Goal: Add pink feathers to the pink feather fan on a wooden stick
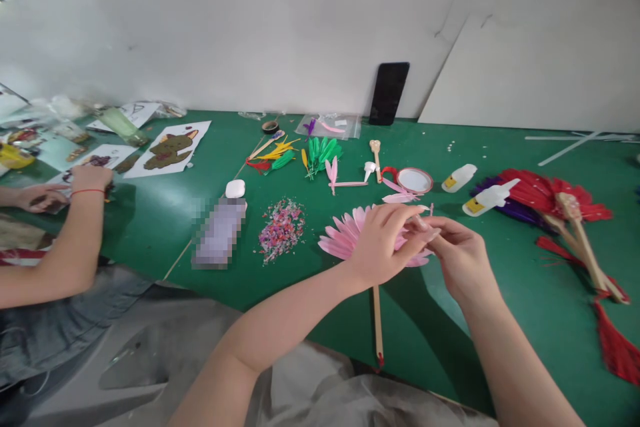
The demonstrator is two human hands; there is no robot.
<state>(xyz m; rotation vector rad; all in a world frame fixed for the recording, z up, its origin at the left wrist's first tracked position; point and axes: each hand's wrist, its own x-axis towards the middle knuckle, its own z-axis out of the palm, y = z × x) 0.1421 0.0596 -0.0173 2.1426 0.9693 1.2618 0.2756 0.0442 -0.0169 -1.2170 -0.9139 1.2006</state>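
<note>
Both of my hands meet above a pink feather fan [345,233] lying on the table, hiding much of its right side. My left hand [383,247] is closed, its thumb and fingertips pinching at what looks like a small pink feather [431,209], of which little shows. On the same piece, from the right, the fingers of my right hand [460,257] are pinched too. Below my left hand the fan's wooden handle [377,327] points toward me. Loose pink feathers [397,192] lie just beyond my hands, beside a roll of tape [415,180].
White glue bottles [493,197] and red and purple feather fans [560,193] lie right. Left are a heap of colourful chips [281,228], a white case [235,189] and green feathers [323,155]. A phone [390,93] leans on the wall. Another person's arm [75,260] works far left.
</note>
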